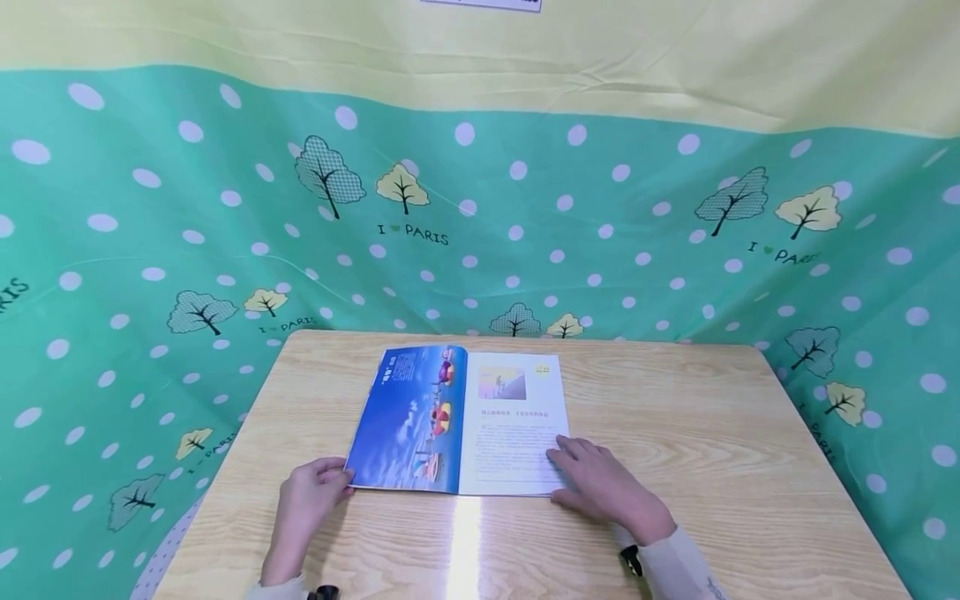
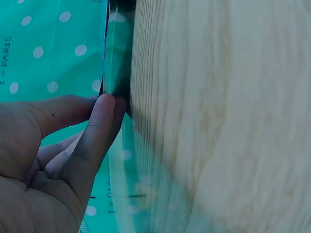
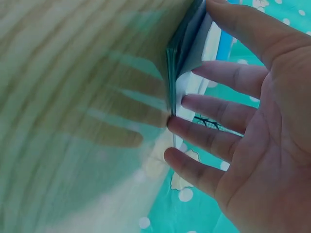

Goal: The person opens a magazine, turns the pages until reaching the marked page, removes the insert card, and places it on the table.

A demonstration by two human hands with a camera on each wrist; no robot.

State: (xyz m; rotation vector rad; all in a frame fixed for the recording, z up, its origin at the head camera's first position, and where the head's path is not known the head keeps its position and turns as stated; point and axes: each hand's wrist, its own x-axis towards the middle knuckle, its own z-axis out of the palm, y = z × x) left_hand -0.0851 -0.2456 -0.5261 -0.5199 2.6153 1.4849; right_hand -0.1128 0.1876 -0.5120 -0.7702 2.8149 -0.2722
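Observation:
An open magazine lies flat on the wooden table. Its left page is a blue sky picture with colourful figures; the right page carries a small picture above printed text. My left hand pinches the magazine's lower left corner between thumb and fingers, and the left wrist view shows the thin magazine edge at those fingertips. At the lower right edge rests my right hand, fingers spread and fairly straight. In the right wrist view its fingertips touch the page edges, where one sheet bends slightly.
A green dotted cloth with trees printed on it hangs behind the table and along both sides. Bare wood surrounds the magazine, with a bright reflection in front. Dark bands circle both wrists.

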